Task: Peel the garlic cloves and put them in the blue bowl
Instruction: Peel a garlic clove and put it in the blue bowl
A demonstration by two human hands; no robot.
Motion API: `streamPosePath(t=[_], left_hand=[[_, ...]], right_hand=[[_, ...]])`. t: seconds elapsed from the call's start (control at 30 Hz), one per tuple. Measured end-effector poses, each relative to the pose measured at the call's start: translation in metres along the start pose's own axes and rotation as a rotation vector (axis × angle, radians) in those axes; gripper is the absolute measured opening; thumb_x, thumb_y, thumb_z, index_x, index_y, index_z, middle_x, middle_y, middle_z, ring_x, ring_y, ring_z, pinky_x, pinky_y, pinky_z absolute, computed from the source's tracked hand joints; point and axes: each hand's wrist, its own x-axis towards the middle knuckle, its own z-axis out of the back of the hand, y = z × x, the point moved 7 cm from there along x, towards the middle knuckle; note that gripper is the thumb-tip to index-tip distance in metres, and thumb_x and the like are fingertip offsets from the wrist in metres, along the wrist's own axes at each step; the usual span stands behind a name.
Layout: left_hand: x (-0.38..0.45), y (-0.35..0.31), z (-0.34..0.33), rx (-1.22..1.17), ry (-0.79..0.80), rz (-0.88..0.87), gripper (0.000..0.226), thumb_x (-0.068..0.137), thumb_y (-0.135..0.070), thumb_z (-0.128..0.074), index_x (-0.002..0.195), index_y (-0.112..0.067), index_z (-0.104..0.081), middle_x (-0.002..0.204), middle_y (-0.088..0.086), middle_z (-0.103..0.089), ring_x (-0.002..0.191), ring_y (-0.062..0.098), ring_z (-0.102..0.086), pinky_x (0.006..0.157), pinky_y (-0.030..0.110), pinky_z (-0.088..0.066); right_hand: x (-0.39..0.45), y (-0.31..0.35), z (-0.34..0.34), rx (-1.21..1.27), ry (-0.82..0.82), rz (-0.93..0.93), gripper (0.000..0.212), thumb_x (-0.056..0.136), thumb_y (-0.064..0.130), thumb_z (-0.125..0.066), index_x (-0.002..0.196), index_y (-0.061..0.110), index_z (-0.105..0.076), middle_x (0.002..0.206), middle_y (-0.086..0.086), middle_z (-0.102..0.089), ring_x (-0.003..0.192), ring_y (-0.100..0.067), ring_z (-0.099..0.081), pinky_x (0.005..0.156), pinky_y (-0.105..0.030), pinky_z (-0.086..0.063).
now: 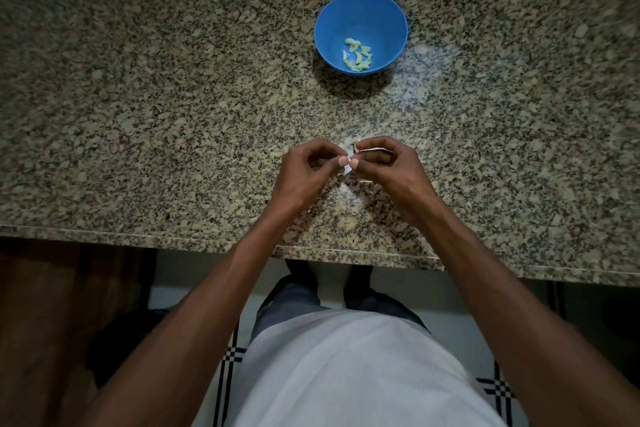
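Where the two hands meet above the near part of the counter (173, 114), a small pale garlic clove (347, 167) is pinched between both thumbs and forefingers, its shape largely hidden by the fingertips. The left hand (304, 170) has its fingers curled, thumb and forefinger closed on the clove's left side. The right hand (388, 166) is likewise curled and grips the clove's right side; a thin strip of papery skin (375, 149) shows at its forefinger. More pale skin scraps (351, 192) lie on the counter just beneath the hands, hard to separate from the speckled stone. The blue bowl (360, 7) stands upright on the counter, well beyond the hands and slightly to the right. Inside it, a cluster of peeled cloves (356, 55) rests on the bottom. Below the counter edge, a white shirt (346, 374) and a tiled floor (232, 357) with dark lines are visible.
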Motion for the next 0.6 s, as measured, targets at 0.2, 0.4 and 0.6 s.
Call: streamPosePath(t=[0.2, 0.4, 0.6], left_hand=[[0.003, 0.004, -0.004, -0.07, -0.115, 0.005, 0.013, 0.09, -0.014, -0.079, 0.101, -0.008, -0.076, 0.097, 0.002, -0.078, 0.092, 0.014, -0.076, 0.085, 0.038, -0.064], [0.002, 0.0, -0.014, 0.073, -0.185, 0.001, 0.021, 0.087, -0.026, -0.083, 0.098, -0.009, -0.078, 0.086, -0.003, -0.076, 0.077, 0.007, -0.075, 0.067, 0.025, -0.063], [0.005, 0.006, -0.011, -0.253, -0.05, 0.269, 0.016, 0.09, -0.003, -0.076, 0.104, 0.004, -0.075, 0.09, 0.014, -0.078, 0.079, 0.021, -0.077, 0.074, 0.029, -0.063]], right_hand=[[0.0, -0.017, -0.004, 0.202, -0.03, -0.075, 0.026, 0.089, 0.017, -0.081, 0.109, 0.0, -0.076, 0.108, -0.015, -0.078, 0.104, -0.026, -0.075, 0.088, -0.03, -0.06], [0.003, 0.003, 0.0, -0.395, -0.252, 0.254, 0.007, 0.095, 0.02, -0.075, 0.098, 0.013, -0.078, 0.085, 0.003, -0.076, 0.076, -0.007, -0.073, 0.068, -0.023, -0.061], [-0.005, 0.023, -0.011, -0.605, -0.292, 0.477, 0.012, 0.096, 0.002, -0.066, 0.09, 0.009, -0.074, 0.08, 0.004, -0.071, 0.073, -0.002, -0.066, 0.058, -0.016, -0.054]])
